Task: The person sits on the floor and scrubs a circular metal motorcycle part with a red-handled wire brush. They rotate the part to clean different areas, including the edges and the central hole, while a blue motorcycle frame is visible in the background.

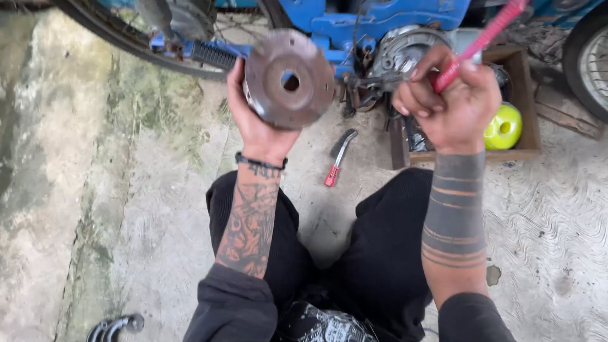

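The ground is rough grey concrete [95, 190], stained green and damp at the left side, and a blue motorcycle [354, 25] stands across the top of the view.

The fingers of the left hand [256, 120] are curled around the rim of a round rusty metal drum [289, 79] — the thumb lies at its left edge and the other fingers go behind it, so they are mostly hidden. The drum is held up in the air in front of the motorcycle, its flat face toward the camera, with a round hole in the middle and small holes around it. On the wrist there is a dark beaded bracelet [261, 163].

The fingers of the right hand [453, 104] are clenched around a pink handle [484, 38] of a tool, which goes up and to the right, out of the picture; its working end is not visible.

Between the two forearms, on the concrete, lies a small wire brush with a red grip [339, 155]. Behind the right hand stands a wooden box [529, 101] with a yellow-green round object [503, 126] inside. The person squats in black trousers [386, 253] — the sleeves are pushed up. At the bottom left corner lies a curved grey metal part [114, 328].
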